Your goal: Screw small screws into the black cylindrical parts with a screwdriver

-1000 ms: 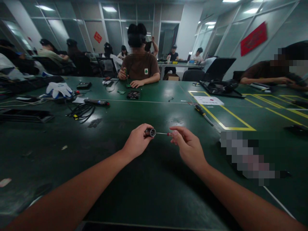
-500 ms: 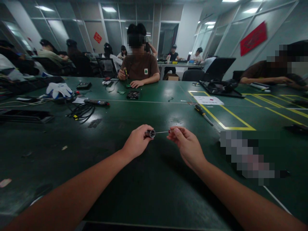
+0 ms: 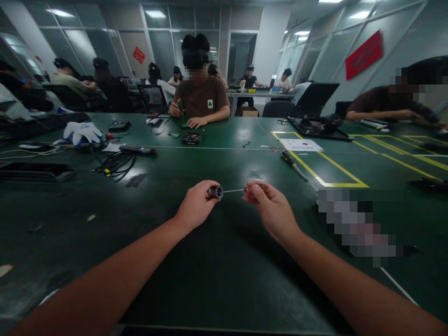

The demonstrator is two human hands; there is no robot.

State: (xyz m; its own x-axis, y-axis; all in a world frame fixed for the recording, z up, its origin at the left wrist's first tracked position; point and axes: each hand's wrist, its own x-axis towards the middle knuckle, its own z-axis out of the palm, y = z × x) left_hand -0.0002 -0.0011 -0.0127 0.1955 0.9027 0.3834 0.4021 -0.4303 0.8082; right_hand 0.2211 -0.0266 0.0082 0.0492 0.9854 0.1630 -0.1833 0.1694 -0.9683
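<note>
My left hand (image 3: 193, 205) is closed around a small dark flashlight-like tube (image 3: 216, 192), whose round, silver-rimmed end faces right and toward me. Pinched between thumb and fingers of my right hand (image 3: 271, 205) is a slim screwdriver (image 3: 234, 190). Its thin metal shaft reaches left to the tube's rim; a reddish bit shows by the fingertips and the rest of the handle is hidden. Whether the tip touches the tube or passes behind it, I cannot tell. Both hands hover over the dark green table (image 3: 210, 270).
Ahead on the right lies a yellow-black screwdriver (image 3: 294, 165) by a taped yellow rectangle and paper (image 3: 301, 144). A pixelated object (image 3: 357, 226) rests at right. White gloves (image 3: 83, 133) and black cables (image 3: 114, 163) lie at left. A co-worker (image 3: 203, 98) sits opposite.
The whole view has shifted slightly, so things appear a little further left. Both hands keep nearly the same pose and hold the same things.
</note>
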